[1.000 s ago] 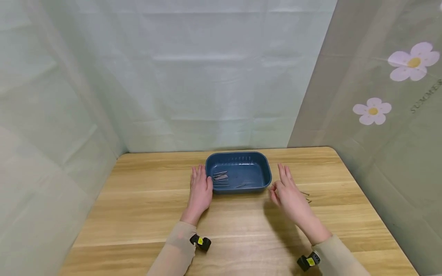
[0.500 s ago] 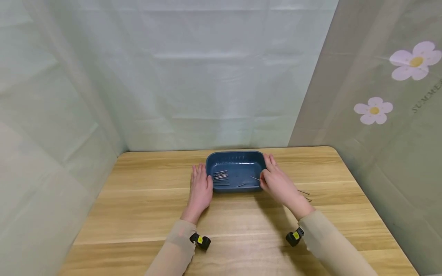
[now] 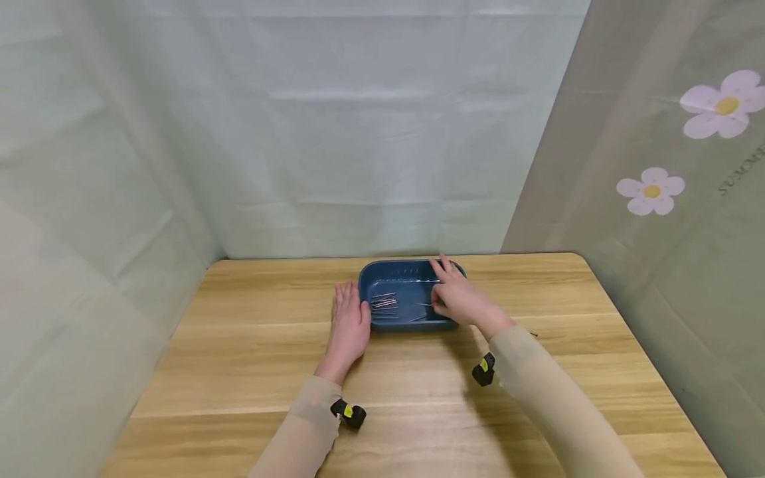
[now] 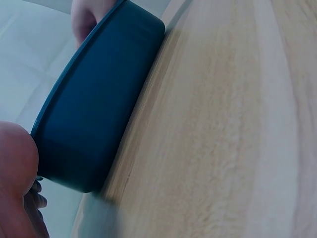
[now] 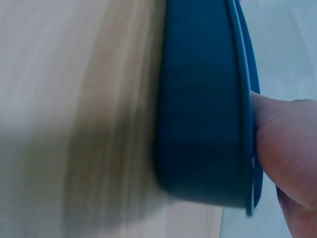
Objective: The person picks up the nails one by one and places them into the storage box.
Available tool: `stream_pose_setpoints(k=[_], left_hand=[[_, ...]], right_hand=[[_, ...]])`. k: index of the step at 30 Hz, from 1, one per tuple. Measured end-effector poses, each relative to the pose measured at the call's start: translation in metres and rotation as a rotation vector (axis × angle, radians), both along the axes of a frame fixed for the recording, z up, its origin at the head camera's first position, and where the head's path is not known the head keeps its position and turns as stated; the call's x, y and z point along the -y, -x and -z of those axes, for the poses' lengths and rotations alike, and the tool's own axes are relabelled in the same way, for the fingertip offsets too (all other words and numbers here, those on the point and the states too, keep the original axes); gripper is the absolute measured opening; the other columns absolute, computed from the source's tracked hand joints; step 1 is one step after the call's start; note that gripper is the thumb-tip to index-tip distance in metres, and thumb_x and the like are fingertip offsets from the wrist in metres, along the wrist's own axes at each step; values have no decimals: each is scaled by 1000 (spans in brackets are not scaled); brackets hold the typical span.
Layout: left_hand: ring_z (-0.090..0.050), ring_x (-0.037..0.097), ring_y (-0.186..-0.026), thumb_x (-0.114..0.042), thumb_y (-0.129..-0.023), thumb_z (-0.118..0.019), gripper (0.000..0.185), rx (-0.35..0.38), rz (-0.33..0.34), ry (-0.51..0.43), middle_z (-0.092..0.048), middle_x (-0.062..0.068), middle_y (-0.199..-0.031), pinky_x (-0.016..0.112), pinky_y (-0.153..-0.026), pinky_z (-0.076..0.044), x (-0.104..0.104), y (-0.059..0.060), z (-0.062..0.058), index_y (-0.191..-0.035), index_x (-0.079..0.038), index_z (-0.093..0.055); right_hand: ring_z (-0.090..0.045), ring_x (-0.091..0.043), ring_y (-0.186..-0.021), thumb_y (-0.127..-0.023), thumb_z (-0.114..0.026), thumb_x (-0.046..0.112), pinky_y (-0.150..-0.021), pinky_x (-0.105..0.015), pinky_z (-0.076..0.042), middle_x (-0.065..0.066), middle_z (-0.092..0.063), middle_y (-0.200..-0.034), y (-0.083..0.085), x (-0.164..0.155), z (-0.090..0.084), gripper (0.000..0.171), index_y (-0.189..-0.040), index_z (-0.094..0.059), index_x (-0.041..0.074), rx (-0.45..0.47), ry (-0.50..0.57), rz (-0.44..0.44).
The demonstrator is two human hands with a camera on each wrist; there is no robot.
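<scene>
A dark blue rectangular tray [image 3: 412, 289] sits near the table's back edge. Against its left end rests my left hand [image 3: 348, 328], fingers straight, thumb by the near corner; the left wrist view shows the thumb [image 4: 17, 158] at the rim. Reaching over the tray's right part, my right hand [image 3: 463, 299] pinches a thin metal nail [image 3: 423, 305] between thumb and index finger, other fingers extended. Several similar nails [image 3: 384, 302] lie side by side at the tray's left, and another lies near its front. In the right wrist view, the tray wall [image 5: 205, 99] hides the fingertips.
On the wooden table [image 3: 412, 392], right of the tray, the end of a nail [image 3: 534, 334] shows beyond the right sleeve, which covers the area around it. A pale curtain [image 3: 382, 133] hangs close behind the table, with flowered cloth on the right.
My right hand has moved left from beside the tray to over its inside, carrying the pinched nail. The left hand has stayed at the tray's left end.
</scene>
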State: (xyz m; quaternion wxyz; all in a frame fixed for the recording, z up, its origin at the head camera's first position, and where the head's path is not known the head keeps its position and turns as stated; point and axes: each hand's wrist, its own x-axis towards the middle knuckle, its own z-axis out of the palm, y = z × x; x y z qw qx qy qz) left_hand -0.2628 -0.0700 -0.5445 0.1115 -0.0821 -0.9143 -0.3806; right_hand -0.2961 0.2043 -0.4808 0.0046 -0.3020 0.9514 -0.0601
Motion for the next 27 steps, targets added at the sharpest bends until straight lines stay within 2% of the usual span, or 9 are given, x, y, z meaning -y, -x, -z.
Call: stream_pose_setpoints(k=[4, 7, 13, 19, 27], left_hand=[[-11, 51, -160, -14, -112, -46, 56, -1, -8, 2, -30, 33, -168, 64, -128, -14, -1, 2, 1, -158, 17, -34], [-11, 52, -160, -13, -112, -46, 56, 2, -9, 7, -30, 33, -168, 64, -128, -14, -3, 3, 3, -158, 17, -34], [-12, 54, -159, -13, -111, -47, 56, -2, -2, 13, -32, 35, -166, 66, -127, -15, -6, 2, 2, -156, 17, -36], [-12, 53, -159, -14, -111, -47, 56, 8, -11, 25, -32, 34, -167, 65, -127, -15, -6, 3, 2, -157, 16, -36], [-11, 52, -160, -15, -112, -46, 56, 16, -8, 30, -31, 34, -167, 64, -128, -14, -4, 5, 2, -157, 16, -35]], right_hand=[[5, -44, -162, -102, -73, 16, -130, -57, -9, -25, -10, -176, 9, 10, -4, 21, -81, -67, 20, 48, -73, -42], [6, -43, -163, -102, -71, 15, -130, -56, -8, -24, -10, -176, 12, 16, -4, 26, -78, -65, 21, 52, -115, -90], [-2, -46, -162, -98, -75, 12, -129, -58, -13, -27, -19, -174, 13, 21, 3, 30, -72, -63, 20, -3, -149, -129], [-6, -43, -163, -96, -80, 16, -130, -56, -12, -20, -18, -176, 17, 25, 6, 29, -72, -66, 21, -67, -191, -149], [-5, -39, -164, -97, -80, 17, -131, -54, -13, -17, -16, -177, 20, 28, 10, 26, -74, -70, 22, -90, -200, -157]])
